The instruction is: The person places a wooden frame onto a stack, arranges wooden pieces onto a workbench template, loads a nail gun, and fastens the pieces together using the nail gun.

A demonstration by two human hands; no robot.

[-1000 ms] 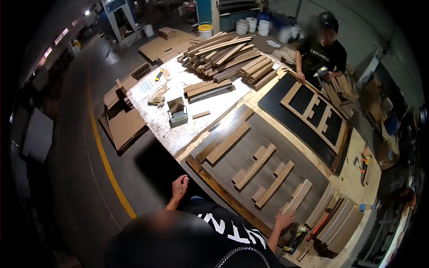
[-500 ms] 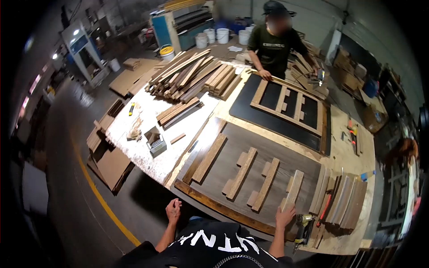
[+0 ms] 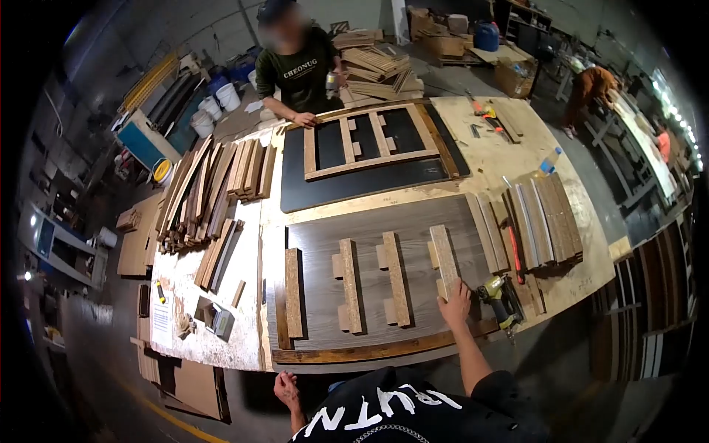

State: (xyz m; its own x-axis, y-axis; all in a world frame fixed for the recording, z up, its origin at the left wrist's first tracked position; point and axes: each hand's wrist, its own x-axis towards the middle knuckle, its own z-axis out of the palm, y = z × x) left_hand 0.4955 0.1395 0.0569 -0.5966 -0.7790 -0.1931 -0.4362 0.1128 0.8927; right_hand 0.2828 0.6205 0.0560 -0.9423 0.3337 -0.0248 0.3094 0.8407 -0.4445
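Four strips lie across the grey panel in your head view, roughly in line with one another, three of them with small blocks along their left sides. Your right hand is closed around the near end of the rightmost strip, thumb to its left and fingers to its right, as far as you can see. Your left hand hangs off the table's near edge, fingers curled; whether anything sits inside them, you can't tell. Along the panel's near side runs a dark rail, and the strip ends stop short of it. Just right of your right hand lies a nail gun, touched by neither hand. Your step in hand looks like placing that rightmost strip, with no fixing under way. From here, any adjustment calls for a light grip that keeps the strip square to the rail and its blocks undisturbed; your idle left hand could steady the far end. Across the table, a co-worker rests a hand on a slatted frame over a black panel.
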